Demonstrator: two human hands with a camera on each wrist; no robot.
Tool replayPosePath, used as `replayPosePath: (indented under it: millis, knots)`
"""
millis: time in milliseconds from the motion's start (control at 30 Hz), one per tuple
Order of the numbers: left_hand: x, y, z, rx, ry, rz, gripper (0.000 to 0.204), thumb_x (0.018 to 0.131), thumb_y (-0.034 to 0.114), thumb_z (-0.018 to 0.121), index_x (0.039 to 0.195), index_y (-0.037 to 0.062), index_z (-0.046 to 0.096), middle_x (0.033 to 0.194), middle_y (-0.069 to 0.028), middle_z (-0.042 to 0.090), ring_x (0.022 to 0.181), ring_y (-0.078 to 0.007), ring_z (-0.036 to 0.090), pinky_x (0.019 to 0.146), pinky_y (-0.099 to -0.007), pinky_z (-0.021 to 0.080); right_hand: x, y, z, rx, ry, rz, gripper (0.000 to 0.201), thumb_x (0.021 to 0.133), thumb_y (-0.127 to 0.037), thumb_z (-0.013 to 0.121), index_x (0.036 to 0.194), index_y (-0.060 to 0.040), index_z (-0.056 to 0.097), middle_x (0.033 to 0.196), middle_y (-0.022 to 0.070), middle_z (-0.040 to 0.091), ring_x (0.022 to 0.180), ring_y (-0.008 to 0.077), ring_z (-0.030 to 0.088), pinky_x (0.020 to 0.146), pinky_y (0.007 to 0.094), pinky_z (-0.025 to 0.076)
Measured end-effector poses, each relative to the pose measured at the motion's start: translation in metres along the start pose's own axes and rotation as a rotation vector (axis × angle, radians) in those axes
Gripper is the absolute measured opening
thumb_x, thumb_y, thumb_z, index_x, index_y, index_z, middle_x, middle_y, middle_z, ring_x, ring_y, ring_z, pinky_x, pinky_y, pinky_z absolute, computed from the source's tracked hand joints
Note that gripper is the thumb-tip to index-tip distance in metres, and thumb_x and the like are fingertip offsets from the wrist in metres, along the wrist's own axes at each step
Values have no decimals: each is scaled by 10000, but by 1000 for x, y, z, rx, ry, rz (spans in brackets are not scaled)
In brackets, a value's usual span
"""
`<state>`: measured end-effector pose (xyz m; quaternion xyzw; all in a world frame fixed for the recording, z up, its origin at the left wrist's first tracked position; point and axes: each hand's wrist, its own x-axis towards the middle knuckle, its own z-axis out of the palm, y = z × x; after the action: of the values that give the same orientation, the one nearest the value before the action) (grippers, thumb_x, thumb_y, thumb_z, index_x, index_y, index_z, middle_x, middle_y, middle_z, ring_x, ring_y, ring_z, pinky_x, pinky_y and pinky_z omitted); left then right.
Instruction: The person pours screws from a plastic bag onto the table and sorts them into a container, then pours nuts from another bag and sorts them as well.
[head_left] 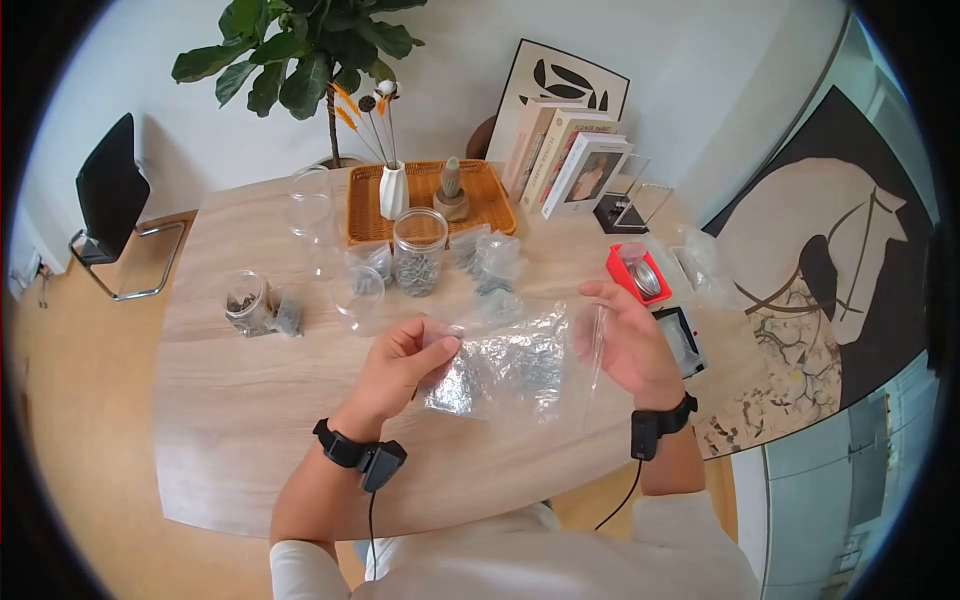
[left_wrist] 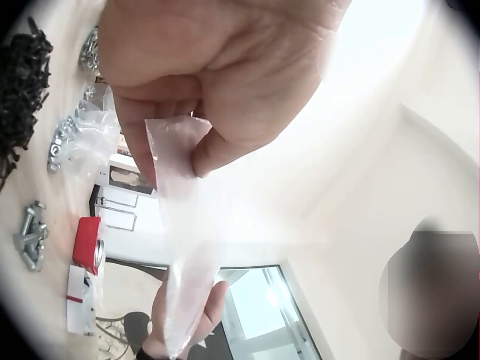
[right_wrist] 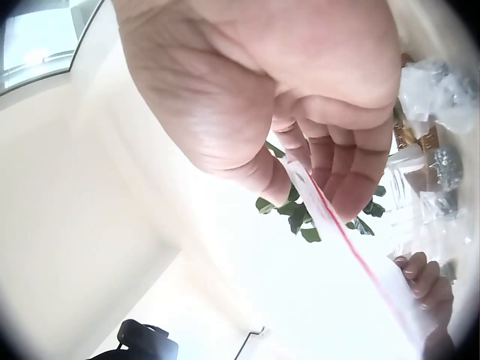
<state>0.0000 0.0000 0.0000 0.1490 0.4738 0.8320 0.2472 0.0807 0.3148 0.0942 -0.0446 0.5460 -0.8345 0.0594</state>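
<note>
Left hand: closed on one end of the bag, with the film pinched between thumb and fingers; that end is anchored, it seems, so the bag can be kept from sagging.
Right hand: fingers curled, and the bag's strip end is caught between them and the thumb; a red line is seen running along that edge.
Clear zip bag: held up over the table, spread between both hands, probably so the film is drawn out and the closure is kept within reach; whether anything is held inside cannot be told through the glare.
Screw jar: stood upright beyond the bag, lidless, its grey screws plainly shown; it is probably left in the middle so either hand can be served.
Small jar: set off to the left, with a small filled bag placed beside it, perhaps so that lot is kept apart.
Red container: parked on the right, with round metal pieces nested inside, presumably so they are kept from rolling.
</note>
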Motion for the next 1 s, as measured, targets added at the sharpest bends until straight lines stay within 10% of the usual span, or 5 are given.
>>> replayPosePath:
  millis: [333, 400, 500, 833, 1000]
  knots:
    - [-7, -2, -24, 123, 52, -6, 159, 1069, 194, 757, 1087, 38, 733, 875, 21, 708, 729, -60, 567, 647, -253, 457, -23, 38, -14, -324, 54, 104, 368, 985, 69, 709, 1338, 1, 629, 1059, 124, 770, 927, 218, 767, 834, 358, 628]
    - [-12, 2, -13, 718, 364, 444, 246, 997, 166, 830, 1136, 28, 681, 900, 2, 701, 812, -103, 659, 753, -265, 549, -18, 53, -11, -312, 78, 73, 302, 980, 78, 718, 1264, -3, 655, 1052, 113, 772, 887, 209, 773, 799, 345, 639]
    - [-45, 39, 17, 1119, 348, 611, 367, 924, 181, 893, 1143, 33, 638, 846, -27, 674, 763, -146, 669, 706, -295, 556, 0, 89, 11, -203, 66, 5, 208, 983, 62, 739, 1147, -23, 644, 1046, 102, 772, 864, 194, 776, 803, 341, 649]
    - [-86, 76, 32, 1222, 224, 349, 216, 895, 98, 881, 994, 35, 700, 865, -126, 720, 720, -272, 746, 639, -375, 598, 39, 134, 121, -191, -41, -379, 293, 978, -50, 847, 1158, -37, 616, 957, 18, 701, 879, 88, 692, 775, 272, 601]
    - [-95, 83, 7, 1057, 391, 285, 103, 964, 70, 806, 1000, 24, 721, 853, -155, 733, 710, -290, 741, 647, -354, 597, 43, 122, 125, -747, -75, -612, 295, 938, 18, 835, 1163, -29, 650, 918, 54, 709, 786, 125, 702, 677, 280, 579]
